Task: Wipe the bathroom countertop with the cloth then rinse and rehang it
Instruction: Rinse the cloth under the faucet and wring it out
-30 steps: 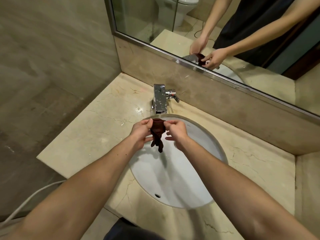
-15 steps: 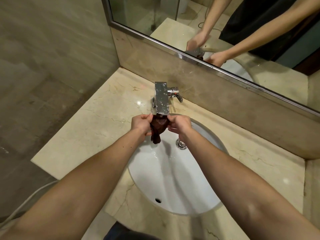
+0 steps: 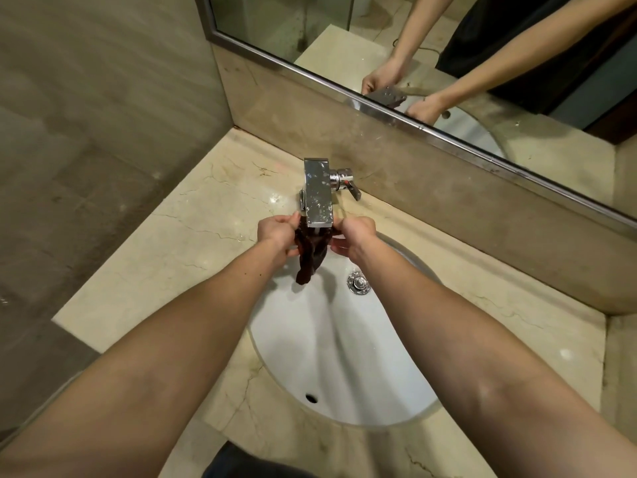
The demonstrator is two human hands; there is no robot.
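Left hand [image 3: 279,232] and right hand [image 3: 355,236] each pinch an upper edge of the dark brown cloth [image 3: 310,253] between thumb and curled fingers. They hold it stretched just under the mouth of the chrome spout [image 3: 319,191], with its lower end hanging in a narrow twist over the white basin [image 3: 344,357]. The cloth looks small, thin and limp, probably wet and so a little heavier and clingier than when dry. It should neither slip nor tear, but it will bunch up unless kept spread. Gripping the two top corners, as now, seems the best hold for letting water run through it, and a full fist around the middle would suit wringing. Whether water is flowing cannot be told (no stream shows below the spout). The side lever [image 3: 346,182] points down and to the right. Compared with a second ago, the hands have risen toward the back of the basin, so the cloth's top edge now sits beneath the spout rather than clear in front of it. The drain [image 3: 358,282], then hidden behind the right hand, is now in view. The countertop [image 3: 172,263] glistens beside the tap.
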